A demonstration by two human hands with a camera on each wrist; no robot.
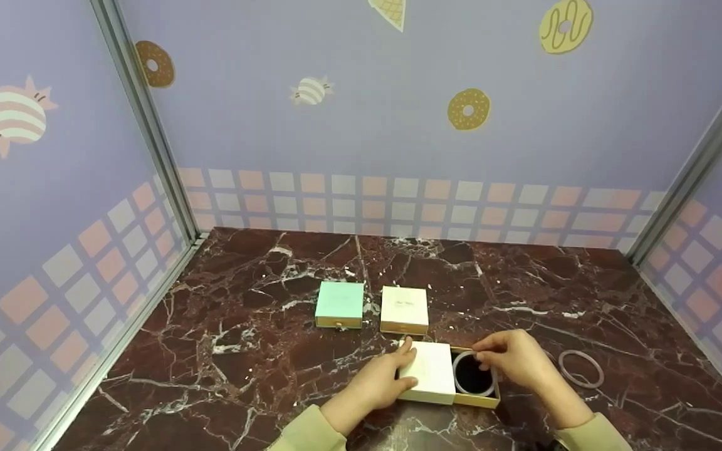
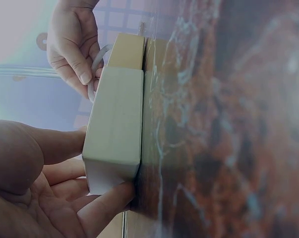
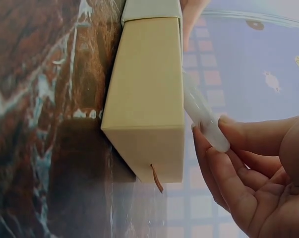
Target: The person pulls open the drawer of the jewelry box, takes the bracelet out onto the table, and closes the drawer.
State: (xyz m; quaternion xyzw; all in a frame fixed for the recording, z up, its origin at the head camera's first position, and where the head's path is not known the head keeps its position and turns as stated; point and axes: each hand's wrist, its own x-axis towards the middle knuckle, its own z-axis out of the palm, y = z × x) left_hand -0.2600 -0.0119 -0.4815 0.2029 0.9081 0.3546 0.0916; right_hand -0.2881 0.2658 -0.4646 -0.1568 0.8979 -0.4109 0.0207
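A cream drawer box (image 1: 433,376) lies on the table with its yellow drawer (image 1: 480,401) pulled out to the right; the inside is black. My left hand (image 1: 376,379) holds the box's sleeve at its left end, thumb on top and fingers around the end. With thumb and fingers, my right hand (image 1: 517,358) pinches a white bangle (image 3: 204,116), tilted over the open drawer with its lower part close to the box. A short brown pull cord (image 3: 156,178) hangs from the drawer's front. Another pale bangle (image 1: 600,376) lies on the table, right of the right hand.
Behind the open box stand a closed mint-green box (image 1: 340,300) and a closed cream box (image 1: 404,307). The dark red marbled table (image 1: 261,376) is bordered by patterned walls (image 1: 361,125) at the back and both sides.
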